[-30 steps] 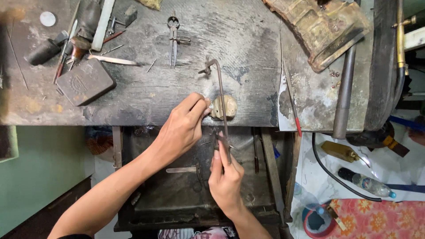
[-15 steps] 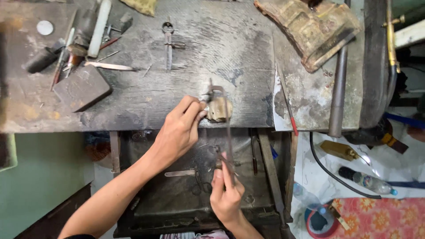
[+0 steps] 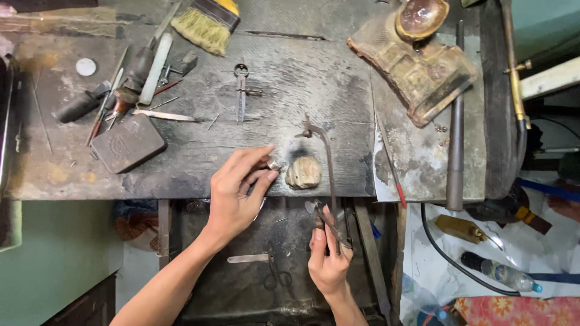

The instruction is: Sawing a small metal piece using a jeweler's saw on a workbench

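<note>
Fingers of left hand [image 3: 238, 193] pinch a mostly hidden small piece [image 3: 273, 163]; right hand [image 3: 329, 256] grips saw frame [image 3: 326, 181].

Both forearms are bare, with no sleeve reaching into view. The left hand [image 3: 238, 190] wears no glove, ring or watch that can be seen. The right hand [image 3: 329, 262] is likewise bare, its wrist without a band. The fingernails are short and unpainted.
</note>
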